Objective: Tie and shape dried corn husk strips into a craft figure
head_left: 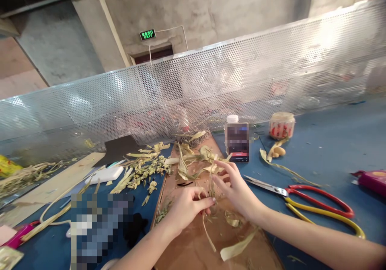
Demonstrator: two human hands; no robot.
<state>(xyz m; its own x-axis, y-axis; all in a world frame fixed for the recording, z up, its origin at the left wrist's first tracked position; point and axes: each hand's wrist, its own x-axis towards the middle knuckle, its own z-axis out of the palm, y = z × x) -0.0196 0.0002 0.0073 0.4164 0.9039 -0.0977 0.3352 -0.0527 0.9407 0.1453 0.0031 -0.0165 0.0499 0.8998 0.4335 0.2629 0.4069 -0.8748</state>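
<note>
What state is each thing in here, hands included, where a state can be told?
Left hand: thumb and forefinger pinched on a thin dried strip
Right hand: raised, fingers bent; grip unclear
Loose leaves: dry, curled, scattered on the board
Scissors: lying flat, handles spread apart
Phone: upright, screen on
Container behind it: white cap on
Jar: upright; lid unclear
Exit sign: lit

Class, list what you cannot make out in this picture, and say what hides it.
Head view, all items:
Upright screen: content obscured by pixelation.
White-capped container: mostly hidden behind the screen.
Left hand: its fingers hide much of what they pinch.
Magenta object, far right: cut off by the picture's edge.
Perforated panel: shapes beyond it are blurred.
</note>
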